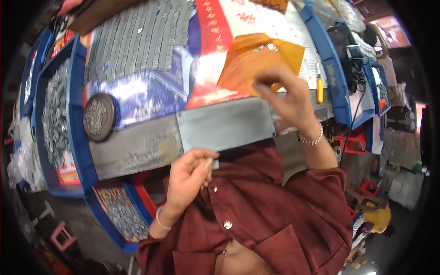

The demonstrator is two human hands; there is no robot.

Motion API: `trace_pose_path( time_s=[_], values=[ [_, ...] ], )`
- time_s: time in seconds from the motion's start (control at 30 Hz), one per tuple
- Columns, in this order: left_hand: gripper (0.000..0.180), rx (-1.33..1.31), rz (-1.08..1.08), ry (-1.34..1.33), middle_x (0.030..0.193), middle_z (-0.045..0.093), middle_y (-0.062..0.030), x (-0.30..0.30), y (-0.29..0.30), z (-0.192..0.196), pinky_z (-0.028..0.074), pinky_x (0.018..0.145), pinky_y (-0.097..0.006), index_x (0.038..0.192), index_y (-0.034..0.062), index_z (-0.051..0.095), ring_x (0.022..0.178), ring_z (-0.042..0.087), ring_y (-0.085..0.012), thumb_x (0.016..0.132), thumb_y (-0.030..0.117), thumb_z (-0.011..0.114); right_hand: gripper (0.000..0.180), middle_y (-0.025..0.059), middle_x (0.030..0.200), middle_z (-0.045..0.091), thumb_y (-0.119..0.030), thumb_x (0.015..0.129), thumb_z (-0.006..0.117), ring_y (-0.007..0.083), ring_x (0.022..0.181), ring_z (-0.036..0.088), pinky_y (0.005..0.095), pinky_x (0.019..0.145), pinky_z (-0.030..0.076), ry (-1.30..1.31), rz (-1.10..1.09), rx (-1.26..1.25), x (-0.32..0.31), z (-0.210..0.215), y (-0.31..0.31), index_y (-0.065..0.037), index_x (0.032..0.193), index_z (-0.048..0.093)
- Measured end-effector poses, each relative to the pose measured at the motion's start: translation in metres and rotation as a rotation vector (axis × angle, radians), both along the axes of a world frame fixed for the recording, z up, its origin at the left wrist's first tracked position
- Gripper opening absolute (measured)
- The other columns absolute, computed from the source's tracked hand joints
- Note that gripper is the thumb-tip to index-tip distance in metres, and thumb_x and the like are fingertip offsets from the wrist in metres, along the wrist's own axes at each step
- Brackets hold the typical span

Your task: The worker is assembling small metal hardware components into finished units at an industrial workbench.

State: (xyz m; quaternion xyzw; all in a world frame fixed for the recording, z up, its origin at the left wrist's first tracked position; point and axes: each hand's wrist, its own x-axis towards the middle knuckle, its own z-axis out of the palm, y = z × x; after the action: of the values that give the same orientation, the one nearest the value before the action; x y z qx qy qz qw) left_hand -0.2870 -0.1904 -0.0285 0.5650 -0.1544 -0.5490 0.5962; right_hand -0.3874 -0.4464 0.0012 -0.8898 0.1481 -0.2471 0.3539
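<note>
My left hand (189, 176) is closed at the near edge of a grey rectangular mat (224, 123). Its thumb and fingertips pinch a small grey piece (215, 164), mostly covered by the fingers. My right hand (291, 98) is raised over the mat's far right corner, beside an orange sheet (256, 64) with folded edges. Motion smears its curled fingers, so whether they hold anything does not show. A few tiny pale pieces (270, 46) lie on the orange sheet. To the right of that hand lies a yellow-handled screwdriver (320, 89).
Rows of grey parts (137, 41) cover the far left of the table. A round brown dish (110, 123) holds tiny metal pieces. Blue bins (75, 114) with grey parts stand at the left; another blue tray (330, 64) borders the right. A black cable (355, 123) hangs there.
</note>
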Motion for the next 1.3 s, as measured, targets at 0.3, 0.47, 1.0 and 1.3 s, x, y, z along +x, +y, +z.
trace_pose_path(
  time_s=[0.3, 0.47, 1.0, 1.3],
  values=[
    [0.022, -0.105, 0.038, 0.286, 0.067, 0.058, -0.0002, 0.003, -0.017, -0.003, 0.040, 0.047, -0.016, 0.107, 0.0004, 0.060, 0.053, 0.051, -0.0039, 0.096, 0.019, 0.056, 0.035, 0.0110, 0.082, 0.066, 0.005, 0.069, 0.070, 0.0231, 0.068, 0.064, 0.0328, 0.060, 0.051, -0.298, 0.363, -0.134, -0.008, -0.031, 0.074, 0.000, 0.103, 0.062],
    [0.016, -0.129, 0.046, 0.238, 0.066, 0.058, 0.0011, 0.001, -0.008, -0.006, 0.039, 0.047, -0.016, 0.100, 0.0013, 0.059, 0.054, 0.050, -0.0024, 0.095, 0.016, 0.057, 0.035, 0.0121, 0.083, 0.067, 0.006, 0.071, 0.071, 0.0240, 0.070, 0.065, 0.0326, 0.061, 0.053, -0.263, 0.393, -0.036, -0.007, -0.032, 0.081, 0.001, 0.104, 0.061],
    [0.009, -0.099, 0.176, 0.080, 0.064, 0.055, 0.0044, -0.003, -0.001, -0.003, 0.035, 0.047, -0.016, 0.098, 0.0011, 0.058, 0.053, 0.046, 0.0000, 0.093, 0.009, 0.056, 0.013, 0.0066, 0.094, 0.060, -0.003, 0.090, 0.059, 0.0088, 0.082, 0.057, 0.0227, 0.071, 0.050, 0.095, 0.179, 1.058, -0.011, -0.023, 0.107, 0.005, 0.100, 0.057],
    [0.012, -0.115, 0.178, -0.249, 0.064, 0.056, 0.0042, -0.009, 0.002, -0.006, 0.034, 0.050, -0.017, 0.101, -0.0026, 0.060, 0.057, 0.044, 0.0004, 0.091, 0.005, 0.059, 0.007, 0.0110, 0.093, 0.062, 0.002, 0.088, 0.059, 0.0082, 0.073, 0.056, 0.0220, 0.067, 0.049, -0.164, 0.081, 1.096, -0.009, -0.029, 0.111, 0.001, 0.091, 0.052]
  ],
)
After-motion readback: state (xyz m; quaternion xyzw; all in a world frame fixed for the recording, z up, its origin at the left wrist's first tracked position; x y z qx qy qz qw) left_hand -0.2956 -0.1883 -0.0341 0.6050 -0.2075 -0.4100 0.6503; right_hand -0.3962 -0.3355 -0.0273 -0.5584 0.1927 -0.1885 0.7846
